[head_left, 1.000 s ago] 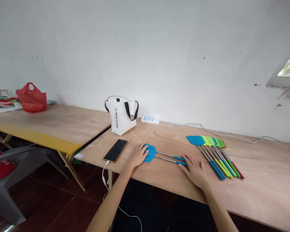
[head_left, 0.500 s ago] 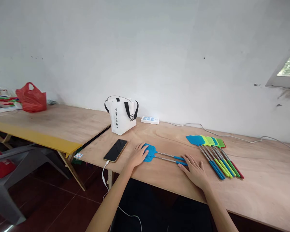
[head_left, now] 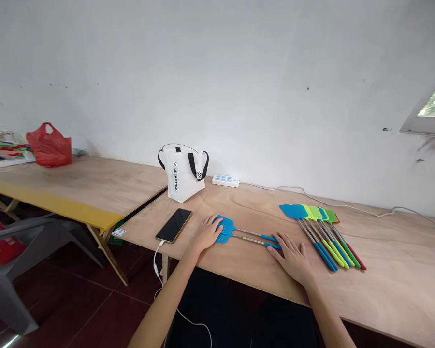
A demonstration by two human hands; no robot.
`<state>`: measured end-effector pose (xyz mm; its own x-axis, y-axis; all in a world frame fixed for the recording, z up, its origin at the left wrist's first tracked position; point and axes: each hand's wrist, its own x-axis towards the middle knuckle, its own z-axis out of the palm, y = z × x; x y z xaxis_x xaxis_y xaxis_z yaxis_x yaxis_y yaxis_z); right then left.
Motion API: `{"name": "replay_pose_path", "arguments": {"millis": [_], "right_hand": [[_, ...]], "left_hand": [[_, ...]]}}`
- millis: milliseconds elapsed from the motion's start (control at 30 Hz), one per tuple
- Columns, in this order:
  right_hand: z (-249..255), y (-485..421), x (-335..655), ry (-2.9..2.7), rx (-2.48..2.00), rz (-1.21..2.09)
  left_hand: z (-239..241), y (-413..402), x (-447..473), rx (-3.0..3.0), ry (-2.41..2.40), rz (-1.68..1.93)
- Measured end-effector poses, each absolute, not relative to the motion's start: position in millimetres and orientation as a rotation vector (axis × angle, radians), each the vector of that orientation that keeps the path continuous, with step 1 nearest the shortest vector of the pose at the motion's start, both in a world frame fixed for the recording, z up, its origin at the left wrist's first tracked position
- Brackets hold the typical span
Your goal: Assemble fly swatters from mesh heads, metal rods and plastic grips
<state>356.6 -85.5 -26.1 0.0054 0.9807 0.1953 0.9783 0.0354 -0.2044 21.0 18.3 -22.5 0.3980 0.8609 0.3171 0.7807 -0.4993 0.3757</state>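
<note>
Two blue fly swatters [head_left: 239,233] lie side by side on the plywood table [head_left: 391,275], heads to the left. My left hand [head_left: 205,233] rests flat on their blue heads, fingers stretched out. My right hand [head_left: 292,255] lies flat on the table with its fingertips on the blue handle ends. To the right, apart from my hands, a fanned row of several swatters [head_left: 324,234] in blue, yellow, green and red lies on the table.
A black phone [head_left: 174,225] with a white cable lies left of my left hand. A white tote bag [head_left: 183,174] and a white power strip [head_left: 225,181] stand by the wall. A second table [head_left: 76,186] at left carries a red plastic bag [head_left: 50,147]. A grey chair [head_left: 18,261] stands below.
</note>
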Motion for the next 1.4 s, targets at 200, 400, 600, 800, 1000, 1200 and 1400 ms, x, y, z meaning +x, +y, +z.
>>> {"name": "replay_pose_path", "arguments": {"millis": [200,400,600,800,1000,1200,1400], "right_hand": [[-26,-86,357,-2.030,-1.989,0.033],[-30,-86,358,-1.981,-1.920,-0.008],[-28,-84,362,-1.998,-1.794,-0.008],[-22,-83,362,-2.006,-1.693,-0.009],[-16,-85,358,-1.982,-1.639,0.010],[-13,-85,360,-1.935,-1.565,-0.021],[-8,-85,361,-1.774,-1.504,-0.111]], "left_hand": [[-20,17,21,2.478,1.476,0.690],[-20,17,21,2.477,1.470,0.713],[-22,17,22,2.446,1.483,0.717],[-22,17,22,2.400,1.496,0.700],[-14,15,22,2.361,1.394,0.832],[-5,14,26,2.063,1.290,1.011],[15,11,36,1.716,0.921,1.389]]}}
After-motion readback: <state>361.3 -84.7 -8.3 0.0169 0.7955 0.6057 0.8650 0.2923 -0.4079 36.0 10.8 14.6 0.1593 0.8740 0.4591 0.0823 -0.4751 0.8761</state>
